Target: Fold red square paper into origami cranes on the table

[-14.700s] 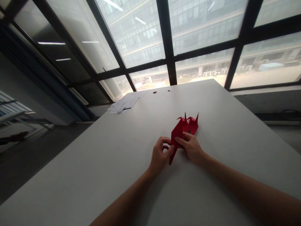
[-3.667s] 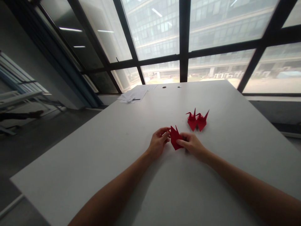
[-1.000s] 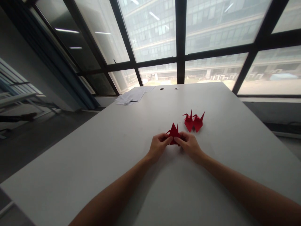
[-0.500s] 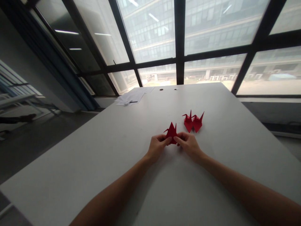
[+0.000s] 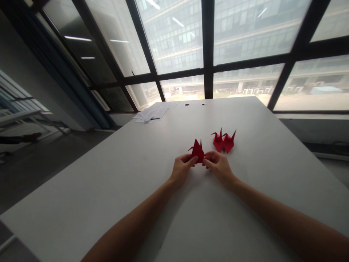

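A red origami crane (image 5: 197, 153) is held up between both hands over the white table, its head pointing left and its broad face toward me. My left hand (image 5: 182, 168) pinches its lower left side, with the thumb in front and the fingers behind. The thumb and fingertips of my right hand (image 5: 218, 166) are closed at its lower right corner. Just beyond my right hand, two more red paper cranes stand side by side, the left crane (image 5: 218, 142) touching or almost touching the right crane (image 5: 229, 142).
The white table (image 5: 114, 185) spreads under my forearms. White papers (image 5: 154, 112) with a dark pen (image 5: 155, 118) on them lie at its far left corner. Two small round holes are near the far edge. Behind the table rise large dark-framed windows (image 5: 208, 47).
The held crane has shifted slightly left and up and tilted a little. My right thumb has slid from its front face to its right edge. The two standing cranes have not moved.
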Tool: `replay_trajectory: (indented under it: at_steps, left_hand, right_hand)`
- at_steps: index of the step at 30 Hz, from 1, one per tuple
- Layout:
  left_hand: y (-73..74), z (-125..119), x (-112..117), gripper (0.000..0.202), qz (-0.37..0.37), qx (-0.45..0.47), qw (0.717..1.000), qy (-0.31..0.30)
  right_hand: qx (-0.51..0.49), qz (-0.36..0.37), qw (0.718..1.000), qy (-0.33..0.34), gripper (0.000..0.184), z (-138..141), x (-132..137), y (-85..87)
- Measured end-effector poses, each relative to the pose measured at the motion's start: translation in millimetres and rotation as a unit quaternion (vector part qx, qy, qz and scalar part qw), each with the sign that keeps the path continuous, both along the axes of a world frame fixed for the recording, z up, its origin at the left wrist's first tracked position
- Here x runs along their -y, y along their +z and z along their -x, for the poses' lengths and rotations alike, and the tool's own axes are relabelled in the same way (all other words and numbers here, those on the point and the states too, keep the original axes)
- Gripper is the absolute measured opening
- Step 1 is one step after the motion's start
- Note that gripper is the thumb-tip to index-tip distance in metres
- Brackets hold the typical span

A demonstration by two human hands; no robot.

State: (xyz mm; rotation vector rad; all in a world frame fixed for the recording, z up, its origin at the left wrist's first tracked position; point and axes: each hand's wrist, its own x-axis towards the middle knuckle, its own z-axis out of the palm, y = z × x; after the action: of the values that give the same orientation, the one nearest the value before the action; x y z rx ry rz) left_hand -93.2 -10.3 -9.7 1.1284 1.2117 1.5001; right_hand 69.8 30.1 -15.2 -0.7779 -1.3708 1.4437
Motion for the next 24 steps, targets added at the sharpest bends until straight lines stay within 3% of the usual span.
replay_trajectory:
  at_steps: [5,16,24]
  left_hand:
    - [2.5,-2.4,1.4,0.043,-0.022,0.02,0.999,-0.011]
    - [1.7,-4.2,3.3,0.029,-0.077,0.012,0.997,0.001]
    - [-1.3,-0.6,2.6,0.018,-0.061,0.049,0.997,-0.021]
  right_hand:
    - [-0.042,0.018,0.998,-0.031,0.034,0.4,-0.3,0.8]
    - [-0.05,0.007,0.999,-0.019,0.026,0.0,2.1,1.4]
    - [-0.069,0.023,0.997,-0.009,0.022,0.3,3.2,4.9]
